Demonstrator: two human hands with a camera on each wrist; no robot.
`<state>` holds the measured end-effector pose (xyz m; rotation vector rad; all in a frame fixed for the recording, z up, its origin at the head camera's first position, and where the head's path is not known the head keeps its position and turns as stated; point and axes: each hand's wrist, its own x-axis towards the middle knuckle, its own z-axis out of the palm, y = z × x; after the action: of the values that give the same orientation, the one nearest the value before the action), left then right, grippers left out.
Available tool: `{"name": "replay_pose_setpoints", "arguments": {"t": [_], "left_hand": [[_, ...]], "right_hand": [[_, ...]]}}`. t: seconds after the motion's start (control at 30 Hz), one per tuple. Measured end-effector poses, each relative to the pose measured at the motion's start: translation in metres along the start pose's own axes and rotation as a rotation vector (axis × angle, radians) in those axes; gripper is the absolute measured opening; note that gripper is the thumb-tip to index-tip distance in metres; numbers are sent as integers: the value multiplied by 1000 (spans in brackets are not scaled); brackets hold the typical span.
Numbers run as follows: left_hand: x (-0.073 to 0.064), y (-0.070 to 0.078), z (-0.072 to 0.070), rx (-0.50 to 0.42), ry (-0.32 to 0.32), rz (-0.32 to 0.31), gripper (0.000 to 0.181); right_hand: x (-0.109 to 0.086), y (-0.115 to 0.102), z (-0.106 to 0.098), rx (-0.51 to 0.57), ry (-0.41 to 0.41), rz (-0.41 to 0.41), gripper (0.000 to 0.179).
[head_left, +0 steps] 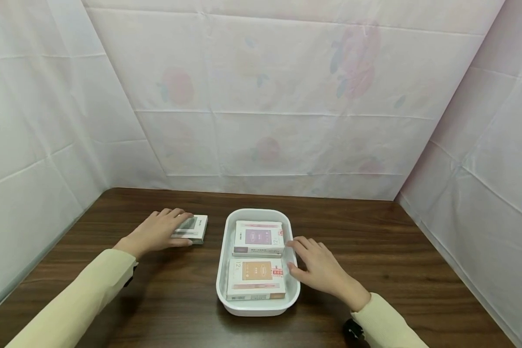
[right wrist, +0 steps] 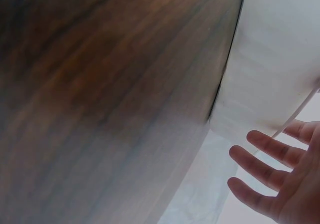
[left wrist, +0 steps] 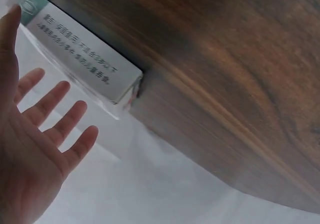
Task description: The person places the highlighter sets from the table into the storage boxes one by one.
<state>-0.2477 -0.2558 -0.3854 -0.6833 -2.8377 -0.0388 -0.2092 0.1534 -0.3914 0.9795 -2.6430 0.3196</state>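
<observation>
Left of the tray, a small white box with a grey-green panel (head_left: 197, 228) lies flat on the table. My left hand (head_left: 153, 233) reaches over its left part, thumb along the near side, covering some of it. In the left wrist view that hand's spread fingers are beside the box's printed side (left wrist: 82, 51); firm contact cannot be told. A white oblong tray (head_left: 223, 261) holds a white box with a purple panel (head_left: 258, 236) and, nearer, one with an orange panel (head_left: 256, 276). At the tray's right rim is my right hand (head_left: 319, 267), its fingers loosely extended.
The dark brown wooden table (head_left: 374, 241) extends on both sides of the tray. Pale printed cloth (head_left: 265, 96) hangs behind it and at both sides. Dark bands show at the wrists below pale yellow sleeves (head_left: 82, 290).
</observation>
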Motion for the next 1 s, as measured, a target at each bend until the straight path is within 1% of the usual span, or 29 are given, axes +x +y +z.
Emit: {"name": "replay_pose_setpoints", "arguments": {"t": [0.17, 0.3, 0.57, 0.77, 1.0], "left_hand": [[-1, -5, 2, -19, -18, 13, 73], [0, -7, 5, -10, -25, 22, 74], [2, -9, 7, -27, -30, 46, 72], [4, -12, 10, -46, -46, 35, 69], [4, -13, 9, -67, -63, 24, 68]], "right_hand": [[1, -1, 0, 9, 3, -4, 41], [0, -1, 1, 8, 0, -4, 40], [0, 0, 1, 3, 2, 0, 41], [0, -1, 0, 2, -1, 1, 41], [0, 0, 0, 3, -6, 5, 41]]}}
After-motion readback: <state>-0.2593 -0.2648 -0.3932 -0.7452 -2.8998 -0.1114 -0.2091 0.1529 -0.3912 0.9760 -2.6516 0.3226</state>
